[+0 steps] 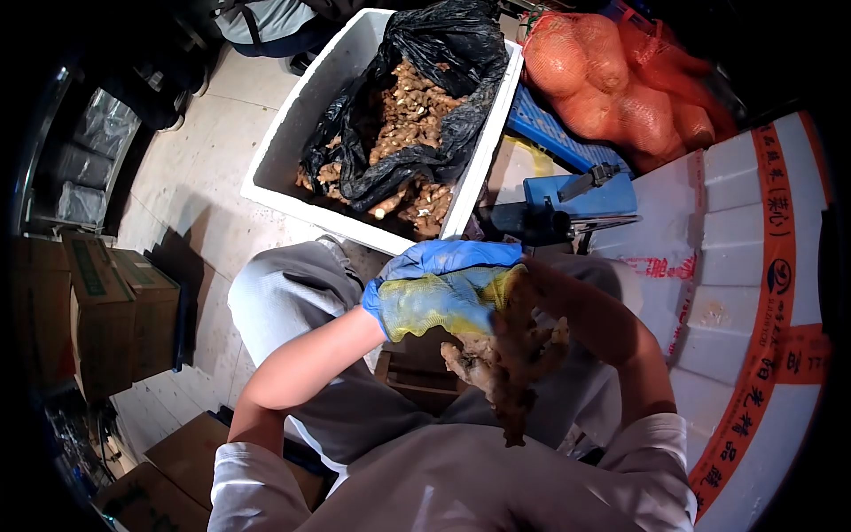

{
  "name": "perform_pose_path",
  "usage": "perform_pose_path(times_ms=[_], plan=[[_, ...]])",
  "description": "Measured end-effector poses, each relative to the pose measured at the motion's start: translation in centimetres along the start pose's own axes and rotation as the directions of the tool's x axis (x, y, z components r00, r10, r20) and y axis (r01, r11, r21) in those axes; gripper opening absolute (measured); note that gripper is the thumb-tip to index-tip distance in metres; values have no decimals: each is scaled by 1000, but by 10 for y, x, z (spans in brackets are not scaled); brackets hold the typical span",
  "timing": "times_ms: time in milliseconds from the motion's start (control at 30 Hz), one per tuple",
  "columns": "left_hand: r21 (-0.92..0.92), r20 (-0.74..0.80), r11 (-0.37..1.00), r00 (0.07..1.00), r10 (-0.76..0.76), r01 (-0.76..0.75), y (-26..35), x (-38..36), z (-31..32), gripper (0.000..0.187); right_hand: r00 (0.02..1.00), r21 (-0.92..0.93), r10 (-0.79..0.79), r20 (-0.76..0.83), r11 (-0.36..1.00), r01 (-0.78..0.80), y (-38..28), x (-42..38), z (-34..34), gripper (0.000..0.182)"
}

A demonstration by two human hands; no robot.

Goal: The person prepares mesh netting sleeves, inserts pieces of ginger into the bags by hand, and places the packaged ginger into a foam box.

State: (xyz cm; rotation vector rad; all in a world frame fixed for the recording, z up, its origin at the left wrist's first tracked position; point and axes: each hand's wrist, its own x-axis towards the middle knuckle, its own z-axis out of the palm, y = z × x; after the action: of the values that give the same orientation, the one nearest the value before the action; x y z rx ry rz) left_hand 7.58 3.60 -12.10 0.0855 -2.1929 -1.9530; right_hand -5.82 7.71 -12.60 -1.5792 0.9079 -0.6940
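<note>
A large knobbly piece of ginger (505,363) hangs above my lap, with its branching fingers pointing down. My left hand (434,300), in a blue glove with yellow mesh over it, is closed around the ginger's upper end. From the other side my right forearm (603,324) reaches in to the same spot. My right hand's fingers are hidden behind the ginger and the left glove, so their grip does not show. Just beyond my hands stands a white foam box (288,199), lined with a black plastic bag (443,44) and holding many pieces of ginger (412,111).
Red mesh sacks (612,84) of large round produce lie at upper right. Near them is a blue device (581,191) with a metal clamp. A white foam box with orange printed tape (771,266) stands right. Cardboard boxes (124,310) line the left. Another person's legs (266,22) are behind.
</note>
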Motion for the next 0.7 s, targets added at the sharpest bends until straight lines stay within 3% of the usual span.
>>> perform_pose_path(times_ms=[33,67,133,167,233,267,300,333,433,533,600,633,700], plan=[[226,36,974,999,17,-25,2,1,-3,64,1000,-16,7,-10,1000,-7,-1,-1,1,39],[226,38,974,999,19,-27,6,4,-5,64,1000,-27,11,-23,1000,-11,-1,-1,2,39],[517,90,852,985,-149,81,13,7,-7,61,999,-43,17,-41,999,-19,-3,-1,4,39],[520,88,850,985,-150,83,11,5,-5,61,998,-51,21,-54,998,-24,-2,-1,3,39],[171,-16,983,998,-57,59,2,1,0,56,996,-60,28,-85,998,-33,-3,-5,3,39],[513,55,850,993,108,-121,27,11,-13,50,993,-65,37,-108,997,-44,-3,-8,3,38],[512,56,851,993,105,-119,20,10,-9,50,990,-65,46,-134,996,-55,-3,-10,2,38],[136,-38,983,991,125,-119,11,10,-3,46,985,-64,55,-164,996,-66,-3,-13,1,38],[-244,-65,969,998,8,-24,3,7,2,42,959,-37,87,-270,994,-101,0,-20,-3,38],[-252,-16,966,998,-65,59,0,3,-1,46,923,53,119,-367,993,-107,6,-19,-10,37],[-537,19,825,980,-196,175,-7,-1,-2,47,904,153,131,-408,985,-73,11,-12,-17,37],[-530,22,829,980,-196,178,-6,-3,-3,47,898,213,131,-419,976,-43,13,-8,-20,37],[-871,185,352,894,-409,342,-2,-4,-3,44,901,326,108,-420,944,39,21,4,-29,37]])
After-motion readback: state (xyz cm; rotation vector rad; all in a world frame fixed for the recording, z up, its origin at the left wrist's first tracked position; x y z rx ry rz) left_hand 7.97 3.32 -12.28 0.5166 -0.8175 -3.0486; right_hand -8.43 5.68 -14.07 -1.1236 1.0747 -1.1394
